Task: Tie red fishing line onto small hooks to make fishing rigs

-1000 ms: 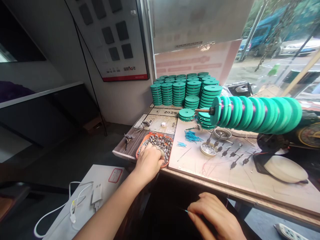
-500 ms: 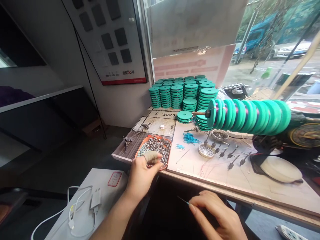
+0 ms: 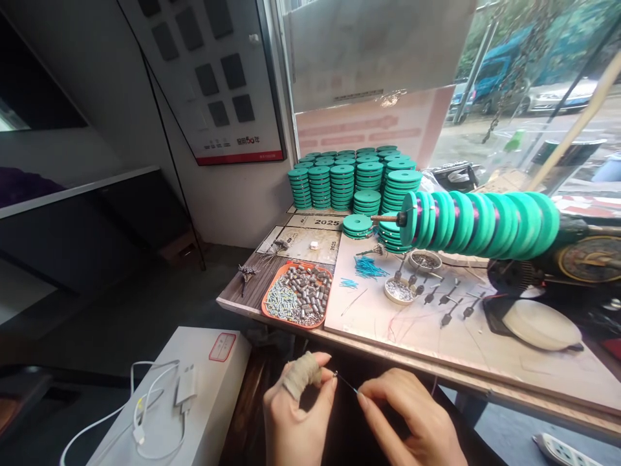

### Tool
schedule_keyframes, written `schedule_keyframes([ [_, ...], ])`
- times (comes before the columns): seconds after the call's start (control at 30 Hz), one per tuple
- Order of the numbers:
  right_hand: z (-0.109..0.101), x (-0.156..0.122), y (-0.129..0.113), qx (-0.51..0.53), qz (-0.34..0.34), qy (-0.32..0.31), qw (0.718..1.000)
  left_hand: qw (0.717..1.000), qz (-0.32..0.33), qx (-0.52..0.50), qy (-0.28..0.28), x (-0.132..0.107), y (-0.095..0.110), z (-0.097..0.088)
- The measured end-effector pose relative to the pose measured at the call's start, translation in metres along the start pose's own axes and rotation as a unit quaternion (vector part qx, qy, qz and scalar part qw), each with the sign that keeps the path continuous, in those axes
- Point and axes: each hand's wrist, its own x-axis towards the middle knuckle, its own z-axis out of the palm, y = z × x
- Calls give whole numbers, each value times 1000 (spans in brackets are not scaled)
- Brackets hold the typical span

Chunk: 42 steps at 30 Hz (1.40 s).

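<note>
Our left hand (image 3: pixel 287 417) gone from over orange tray (image 3: pixel 266 312) since earlier frame, now nearer us than tray, beside our right hand (image 3: pixel 410 411). Left thumb and finger pinching tiny shiny bit (image 3: pixel 335 374); right ones pinching thin strand (image 3: pixel 347 383), far end at bit, both nearer us than tray. Blue strips (image 3: pixel 369 266) right of tray, green disc stacks (image 3: pixel 342 186) beyond.

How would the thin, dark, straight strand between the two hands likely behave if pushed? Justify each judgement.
The thin, dark, straight strand is perhaps stiff, since it shows no sag between left hand and right hand. Being so slender, it is probably light, and might bend if pushed hard lengthwise.
</note>
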Motion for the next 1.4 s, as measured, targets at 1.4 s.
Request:
schedule_keyframes([
  [1.4,-22,60,39,-252,-33,-155,955,905,146,365,-163,-6,-14,47],
])
